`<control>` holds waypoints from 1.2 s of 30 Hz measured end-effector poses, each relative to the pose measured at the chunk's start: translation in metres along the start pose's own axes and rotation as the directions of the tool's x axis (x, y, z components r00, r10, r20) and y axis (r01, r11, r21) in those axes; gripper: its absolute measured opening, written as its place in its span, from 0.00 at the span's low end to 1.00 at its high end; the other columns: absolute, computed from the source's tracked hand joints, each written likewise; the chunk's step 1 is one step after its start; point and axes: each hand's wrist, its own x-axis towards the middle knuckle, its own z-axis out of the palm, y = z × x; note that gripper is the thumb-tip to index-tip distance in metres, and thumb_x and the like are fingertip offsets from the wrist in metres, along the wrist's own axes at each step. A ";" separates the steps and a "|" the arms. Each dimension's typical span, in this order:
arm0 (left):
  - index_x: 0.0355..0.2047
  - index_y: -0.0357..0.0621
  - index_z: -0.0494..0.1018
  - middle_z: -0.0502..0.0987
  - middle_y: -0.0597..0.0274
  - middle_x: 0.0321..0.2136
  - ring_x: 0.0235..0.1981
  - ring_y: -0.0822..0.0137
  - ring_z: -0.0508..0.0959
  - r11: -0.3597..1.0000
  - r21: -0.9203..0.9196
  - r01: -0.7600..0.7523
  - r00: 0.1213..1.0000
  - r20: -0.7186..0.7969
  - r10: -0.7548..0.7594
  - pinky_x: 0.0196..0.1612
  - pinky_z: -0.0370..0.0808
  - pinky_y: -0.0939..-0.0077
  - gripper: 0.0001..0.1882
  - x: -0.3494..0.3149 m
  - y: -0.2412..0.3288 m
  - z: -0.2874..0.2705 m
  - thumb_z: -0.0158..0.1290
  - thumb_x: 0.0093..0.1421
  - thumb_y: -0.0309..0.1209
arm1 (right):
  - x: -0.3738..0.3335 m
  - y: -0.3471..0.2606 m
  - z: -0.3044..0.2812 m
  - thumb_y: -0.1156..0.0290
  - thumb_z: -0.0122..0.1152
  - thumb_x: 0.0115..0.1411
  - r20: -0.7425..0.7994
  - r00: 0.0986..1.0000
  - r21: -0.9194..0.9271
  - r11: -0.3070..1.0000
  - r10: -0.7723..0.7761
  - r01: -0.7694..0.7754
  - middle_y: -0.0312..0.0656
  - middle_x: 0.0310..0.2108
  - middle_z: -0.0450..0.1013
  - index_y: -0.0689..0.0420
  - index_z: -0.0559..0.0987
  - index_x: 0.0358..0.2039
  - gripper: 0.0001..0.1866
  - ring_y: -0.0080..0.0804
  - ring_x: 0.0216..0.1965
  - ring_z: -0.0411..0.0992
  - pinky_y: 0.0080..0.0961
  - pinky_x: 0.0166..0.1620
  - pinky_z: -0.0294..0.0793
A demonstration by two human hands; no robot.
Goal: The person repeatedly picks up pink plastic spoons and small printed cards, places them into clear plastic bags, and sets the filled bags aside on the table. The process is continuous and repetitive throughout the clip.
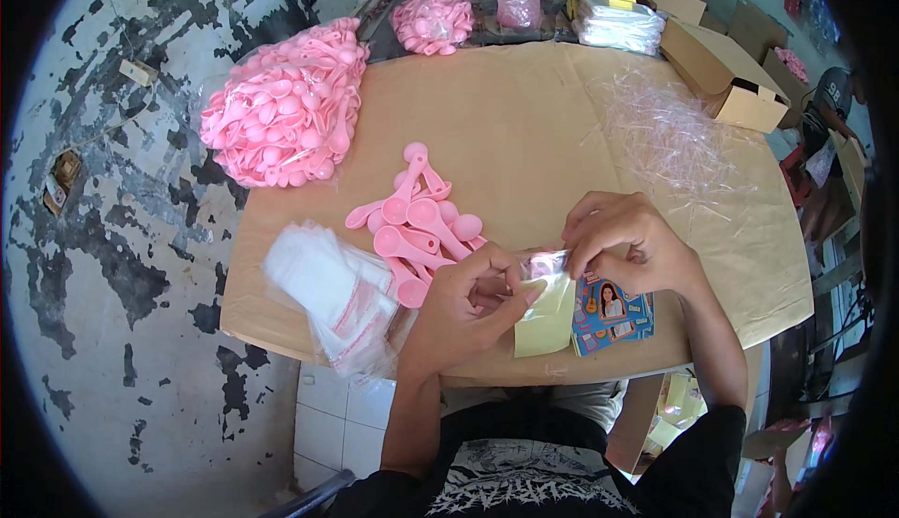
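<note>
A small clear plastic bag (pixel 547 263) is pinched between my two hands near the front edge of the table. Something pinkish shows through its upper part. Yellow paper (pixel 543 333) hangs or lies just below it; whether it is inside the bag I cannot tell. My left hand (pixel 471 307) grips the bag's left side with thumb and fingers. At its upper right corner, my right hand (pixel 629 240) closes on the plastic. Blue printed cards (pixel 609 317) lie under my right hand. Beyond my left hand sits a loose pile of pink measuring spoons (pixel 423 214).
Flat clear bags (pixel 328 279) lie at the left. A large bag of pink spoons (pixel 286 106) stands behind them. Thin clear strips (pixel 670 134) are scattered at the right, near a cardboard box (pixel 721 73). Stacked clear packets (pixel 618 26) sit along the far edge.
</note>
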 end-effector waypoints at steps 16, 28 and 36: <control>0.27 0.48 0.78 0.74 0.61 0.19 0.20 0.61 0.70 0.268 0.267 -0.926 0.278 0.000 0.961 0.26 0.74 0.64 0.12 -0.070 0.092 0.025 0.59 0.40 0.35 | -0.253 -0.101 -0.031 0.58 0.65 0.51 -0.689 0.645 0.210 0.943 0.331 -0.259 0.34 0.16 0.59 0.54 0.65 0.24 0.18 0.25 0.18 0.59 0.24 0.24 0.57; 0.27 0.52 0.76 0.72 0.64 0.18 0.19 0.64 0.68 0.429 0.317 -0.846 0.432 -0.065 0.899 0.22 0.71 0.67 0.11 -0.087 0.087 0.012 0.58 0.38 0.31 | -0.228 -0.146 -0.008 0.61 0.52 0.65 -0.974 0.140 -0.022 0.536 0.180 -0.844 0.35 0.41 0.71 0.60 0.75 0.46 0.16 0.23 0.40 0.66 0.22 0.47 0.64; 0.34 0.49 0.75 0.71 0.60 0.18 0.18 0.63 0.66 0.215 0.366 -0.905 0.309 0.219 0.926 0.21 0.69 0.69 0.15 -0.113 0.094 -0.023 0.60 0.42 0.33 | 0.120 -0.064 0.102 0.63 0.57 0.60 0.248 0.950 -0.373 0.923 0.192 -0.089 0.47 0.35 0.76 0.60 0.79 0.41 0.15 0.43 0.38 0.74 0.38 0.42 0.72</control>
